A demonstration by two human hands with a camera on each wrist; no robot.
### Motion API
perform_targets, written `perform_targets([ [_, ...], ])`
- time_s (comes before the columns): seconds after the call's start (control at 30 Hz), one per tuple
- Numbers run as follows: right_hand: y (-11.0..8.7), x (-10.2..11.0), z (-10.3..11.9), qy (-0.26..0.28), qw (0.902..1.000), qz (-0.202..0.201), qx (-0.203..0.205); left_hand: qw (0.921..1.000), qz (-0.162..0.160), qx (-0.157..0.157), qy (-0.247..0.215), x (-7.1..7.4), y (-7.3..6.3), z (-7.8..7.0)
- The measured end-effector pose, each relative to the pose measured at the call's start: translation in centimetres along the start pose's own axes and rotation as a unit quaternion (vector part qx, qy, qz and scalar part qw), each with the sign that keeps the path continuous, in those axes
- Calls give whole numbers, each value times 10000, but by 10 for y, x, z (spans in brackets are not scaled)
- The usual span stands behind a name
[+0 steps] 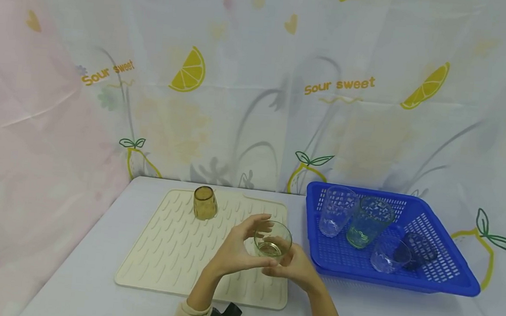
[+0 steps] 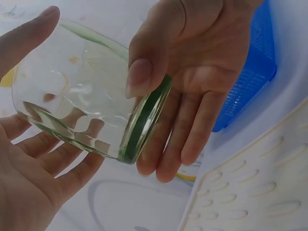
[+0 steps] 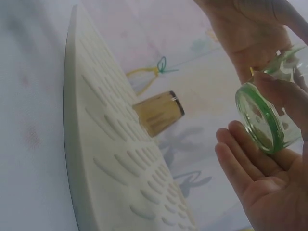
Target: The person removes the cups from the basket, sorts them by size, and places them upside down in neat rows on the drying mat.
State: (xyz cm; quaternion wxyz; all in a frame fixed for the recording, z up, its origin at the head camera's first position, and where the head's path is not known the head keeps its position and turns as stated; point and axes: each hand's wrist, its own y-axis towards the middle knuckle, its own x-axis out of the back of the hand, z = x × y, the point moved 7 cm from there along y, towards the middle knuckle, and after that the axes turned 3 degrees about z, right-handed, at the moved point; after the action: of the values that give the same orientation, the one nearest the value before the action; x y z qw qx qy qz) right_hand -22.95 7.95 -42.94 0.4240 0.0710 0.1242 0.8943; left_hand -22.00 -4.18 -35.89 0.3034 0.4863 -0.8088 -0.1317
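Observation:
Both hands hold a clear green-tinted drinking glass (image 1: 271, 248) above the front right part of a cream drying mat (image 1: 170, 250). My left hand (image 1: 238, 251) curls its thumb and fingers round the side near the rim. At the thick green base, my right hand (image 1: 295, 269) pinches with the thumb, its fingers extended beneath. In the left wrist view the glass (image 2: 82, 91) lies tilted between the left hand (image 2: 29, 168) and the right hand (image 2: 197, 72). An amber glass (image 1: 205, 204) stands on the mat's far part, narrower end up.
To the right sits a blue plastic basket (image 1: 316, 262) holding several glasses: a tall clear one (image 1: 337, 212), a greenish one (image 1: 368, 224), a short clear one (image 1: 388, 255) and a dark one (image 1: 421, 250). A lemon-printed curtain (image 1: 248, 103) hangs behind the white table (image 1: 87, 274).

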Motion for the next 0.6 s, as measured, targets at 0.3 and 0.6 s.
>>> perform_targets([
  [0.3,-1,0,0,-112,9999,25,-7,9998,-93,-139,120,3,0,-4],
  [0.6,-8,11,11,369,9986,-210,305,9995,-222,141,148,17,-9,4],
])
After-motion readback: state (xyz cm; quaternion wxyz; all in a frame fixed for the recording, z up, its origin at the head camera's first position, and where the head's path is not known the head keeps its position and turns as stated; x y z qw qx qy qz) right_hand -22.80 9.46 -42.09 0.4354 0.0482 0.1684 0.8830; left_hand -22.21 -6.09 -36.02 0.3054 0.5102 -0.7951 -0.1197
